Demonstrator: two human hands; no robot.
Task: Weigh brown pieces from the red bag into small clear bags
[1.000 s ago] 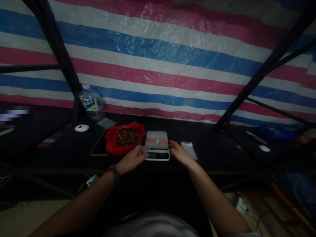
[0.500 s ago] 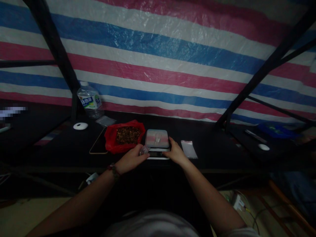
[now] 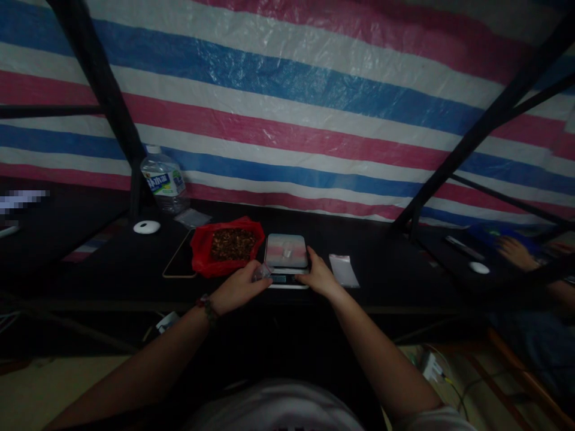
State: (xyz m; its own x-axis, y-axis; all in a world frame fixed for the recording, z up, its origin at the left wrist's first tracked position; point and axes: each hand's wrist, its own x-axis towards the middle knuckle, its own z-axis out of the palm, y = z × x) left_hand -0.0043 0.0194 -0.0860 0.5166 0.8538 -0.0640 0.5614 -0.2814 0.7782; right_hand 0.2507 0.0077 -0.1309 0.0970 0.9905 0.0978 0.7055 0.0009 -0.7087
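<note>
Striped sheeting (image 3: 287, 137): white, blue and red bands sloping down to the right, wrinkled and glossy, across the whole back.
Left post (image 3: 101, 78): dark and slanting, with a level bar (image 3: 49, 111) running off to the left edge.
Right post (image 3: 471, 126): dark, slanting the opposite way, with a thinner brace (image 3: 534, 100) branching off it.
Tabletop (image 3: 386, 257): black, in front of the sheeting.
Floor (image 3: 81, 389): pale beige, shadowed.
Light: dim, with glare on the sheeting's upper middle.

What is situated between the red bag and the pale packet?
In the head view, the digital scale lies there, with the right hand at its right side.
</note>
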